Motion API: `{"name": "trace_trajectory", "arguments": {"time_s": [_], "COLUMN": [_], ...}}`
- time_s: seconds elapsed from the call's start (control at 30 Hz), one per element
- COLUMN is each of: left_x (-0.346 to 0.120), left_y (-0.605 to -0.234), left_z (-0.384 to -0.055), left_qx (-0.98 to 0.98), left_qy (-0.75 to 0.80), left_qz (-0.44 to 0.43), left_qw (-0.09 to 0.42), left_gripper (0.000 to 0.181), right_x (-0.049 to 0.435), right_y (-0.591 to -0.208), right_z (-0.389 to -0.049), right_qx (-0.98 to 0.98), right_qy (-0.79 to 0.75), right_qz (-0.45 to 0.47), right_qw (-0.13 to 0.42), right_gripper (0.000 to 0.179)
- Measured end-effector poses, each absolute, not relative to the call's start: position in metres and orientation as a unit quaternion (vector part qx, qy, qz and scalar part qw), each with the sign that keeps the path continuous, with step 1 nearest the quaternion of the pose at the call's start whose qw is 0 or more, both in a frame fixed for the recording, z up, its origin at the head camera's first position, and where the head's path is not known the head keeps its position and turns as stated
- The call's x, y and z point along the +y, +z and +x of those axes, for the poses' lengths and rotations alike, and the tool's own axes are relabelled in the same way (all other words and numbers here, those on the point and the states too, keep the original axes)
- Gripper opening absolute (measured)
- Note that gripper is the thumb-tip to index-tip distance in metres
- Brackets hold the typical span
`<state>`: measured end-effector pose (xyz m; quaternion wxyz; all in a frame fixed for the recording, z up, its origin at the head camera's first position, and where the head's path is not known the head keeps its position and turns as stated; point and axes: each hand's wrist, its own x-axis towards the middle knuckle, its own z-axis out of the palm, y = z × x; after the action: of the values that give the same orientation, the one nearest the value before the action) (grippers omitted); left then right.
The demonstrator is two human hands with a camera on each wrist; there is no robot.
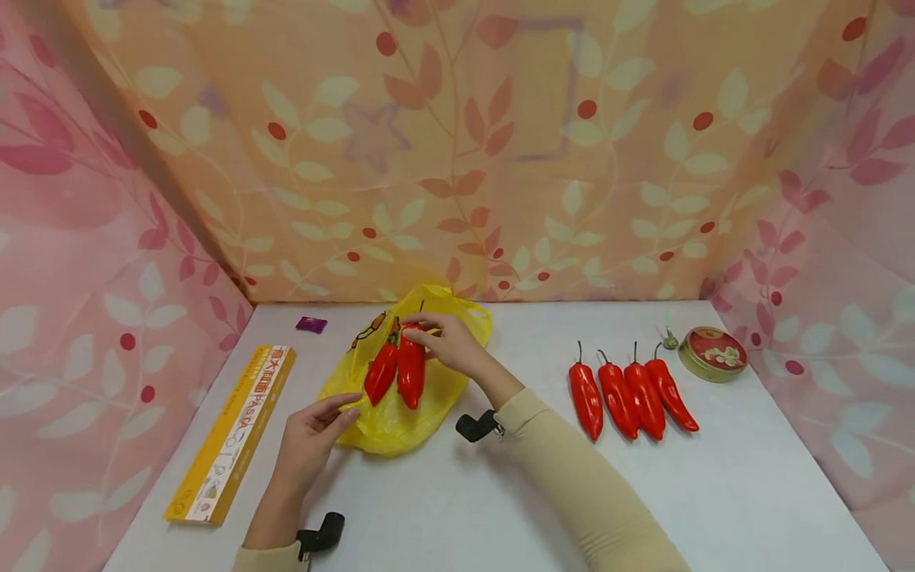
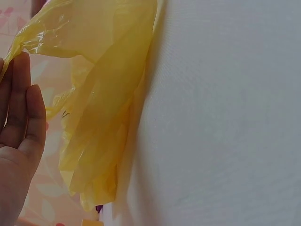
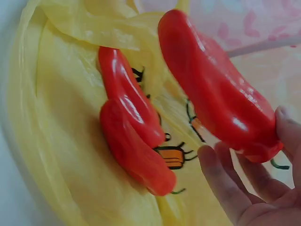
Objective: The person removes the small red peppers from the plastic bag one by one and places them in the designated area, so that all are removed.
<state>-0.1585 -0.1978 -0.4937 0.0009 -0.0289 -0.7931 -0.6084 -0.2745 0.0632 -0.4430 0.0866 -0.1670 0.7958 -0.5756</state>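
Observation:
My right hand (image 1: pixel 446 342) holds a red pepper (image 3: pixel 216 89) by its stem end, tip downward, over a yellow plastic bag (image 1: pixel 393 437). Two more red peppers, one overlapping the other (image 3: pixel 134 153), lie in the bag in the right wrist view. In the head view one of them (image 1: pixel 381 375) shows beside the held pepper. At the bag's left edge, my left hand (image 1: pixel 307 437) pinches the thin plastic between thumb and fingers. The left wrist view has the bag's side (image 2: pixel 103 113) drawn toward the fingertips, with the thumb out of sight.
Several red peppers (image 1: pixel 634 397) lie in a row on the right of the white table. Behind them stands a round tin (image 1: pixel 713 354) beside a small green-stemmed item (image 1: pixel 669 340). A yellow pasta box (image 1: pixel 230 435) and a small purple packet (image 1: pixel 311 324) lie left.

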Motion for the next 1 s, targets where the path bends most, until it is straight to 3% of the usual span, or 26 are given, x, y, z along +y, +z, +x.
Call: {"name": "trace_trajectory", "arguments": {"time_s": [0.47, 0.73, 1.0], "left_x": [-0.195, -0.197, -0.199], "left_y": [-0.493, -0.493, -0.492], "left_z": [-0.159, -0.157, -0.158], "left_qx": [-0.786, -0.788, -0.785], "left_qy": [-0.617, -0.615, -0.618], "left_qz": [-0.037, -0.033, -0.034], "left_qw": [-0.002, -0.001, 0.003], "left_gripper": [0.031, 0.030, 0.031], "right_x": [0.119, 0.150, 0.179], "right_y": [-0.431, -0.428, -0.431], "right_z": [-0.247, -0.236, -0.223], "right_qx": [0.810, 0.817, 0.839], "right_qy": [-0.567, -0.560, -0.536], "right_qz": [-0.149, -0.131, -0.080], "right_qw": [0.023, 0.045, 0.057], "right_gripper": [0.027, 0.052, 0.061]}}
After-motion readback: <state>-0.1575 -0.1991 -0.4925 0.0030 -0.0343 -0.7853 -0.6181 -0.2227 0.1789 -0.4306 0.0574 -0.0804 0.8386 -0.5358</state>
